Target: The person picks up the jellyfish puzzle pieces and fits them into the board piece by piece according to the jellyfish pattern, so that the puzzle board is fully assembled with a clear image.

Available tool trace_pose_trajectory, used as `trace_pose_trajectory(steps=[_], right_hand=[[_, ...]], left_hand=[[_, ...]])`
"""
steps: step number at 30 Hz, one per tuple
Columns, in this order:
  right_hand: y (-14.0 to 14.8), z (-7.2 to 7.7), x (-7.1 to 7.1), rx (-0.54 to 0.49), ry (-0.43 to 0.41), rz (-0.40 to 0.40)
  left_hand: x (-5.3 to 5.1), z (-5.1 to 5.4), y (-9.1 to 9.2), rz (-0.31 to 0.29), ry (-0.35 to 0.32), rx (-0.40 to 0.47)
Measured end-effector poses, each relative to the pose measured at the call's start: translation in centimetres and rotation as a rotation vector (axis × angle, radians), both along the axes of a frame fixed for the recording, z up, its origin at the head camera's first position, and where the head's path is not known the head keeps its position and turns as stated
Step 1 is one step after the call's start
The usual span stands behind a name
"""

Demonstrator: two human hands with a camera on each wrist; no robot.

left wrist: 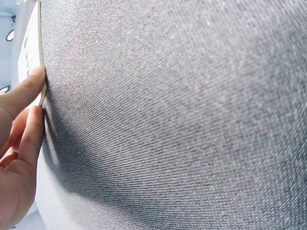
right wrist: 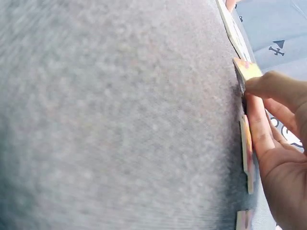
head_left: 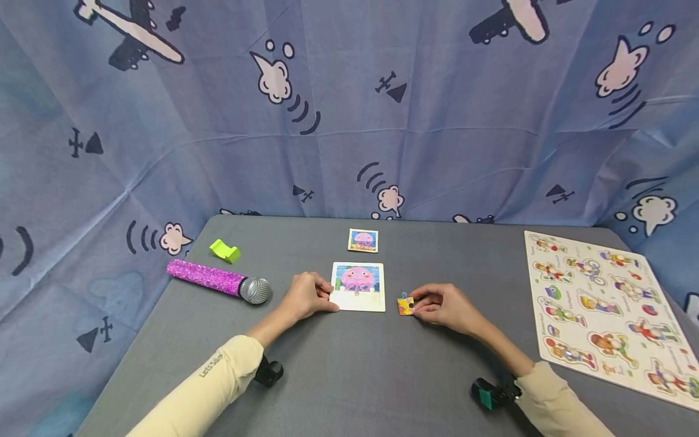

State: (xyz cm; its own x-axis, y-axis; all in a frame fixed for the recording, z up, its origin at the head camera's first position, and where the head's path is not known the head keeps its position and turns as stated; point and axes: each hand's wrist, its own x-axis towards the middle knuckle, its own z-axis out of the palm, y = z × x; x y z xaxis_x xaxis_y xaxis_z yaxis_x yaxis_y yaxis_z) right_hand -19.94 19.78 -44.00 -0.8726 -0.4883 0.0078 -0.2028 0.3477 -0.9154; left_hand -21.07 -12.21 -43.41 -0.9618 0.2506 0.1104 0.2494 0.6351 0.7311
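Observation:
A white-framed puzzle board with a pink octopus picture lies flat in the middle of the table; the lower part of its inset is bare. My left hand holds the board's left edge, thumb near the lower left corner. In the left wrist view, the thumb and fingers grip that edge. Just right of the board, my right hand pinches a yellow and orange jigsaw piece with a blue tab. From the right wrist, the piece appears tilted between thumb and fingers. A small octopus picture card lies behind the board.
A pink glittery microphone lies at the left, with a lime-green curved block behind it. A large pegboard of cartoon children covers the right side. In the right wrist view, another thin piece lies beyond the right hand.

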Motion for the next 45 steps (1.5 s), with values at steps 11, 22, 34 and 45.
trace_pose_trajectory(steps=[11, 22, 34, 45], right_hand=[[-0.5, 0.1, -0.1, 0.077, -0.007, -0.04], [-0.6, -0.3, 0.4, -0.087, -0.073, -0.145], [-2.5, -0.7, 0.2, -0.205, -0.071, -0.154], [-5.2, -1.2, -0.2, -0.255, -0.05, -0.132]], left_hand=[[0.1, 0.2, 0.0, 0.013, -0.012, -0.019], [0.0, 0.0, 0.1, 0.016, -0.026, -0.006], [0.1, 0.2, 0.1, 0.02, -0.032, -0.004], [0.2, 0.4, 0.2, 0.022, -0.035, -0.005]])
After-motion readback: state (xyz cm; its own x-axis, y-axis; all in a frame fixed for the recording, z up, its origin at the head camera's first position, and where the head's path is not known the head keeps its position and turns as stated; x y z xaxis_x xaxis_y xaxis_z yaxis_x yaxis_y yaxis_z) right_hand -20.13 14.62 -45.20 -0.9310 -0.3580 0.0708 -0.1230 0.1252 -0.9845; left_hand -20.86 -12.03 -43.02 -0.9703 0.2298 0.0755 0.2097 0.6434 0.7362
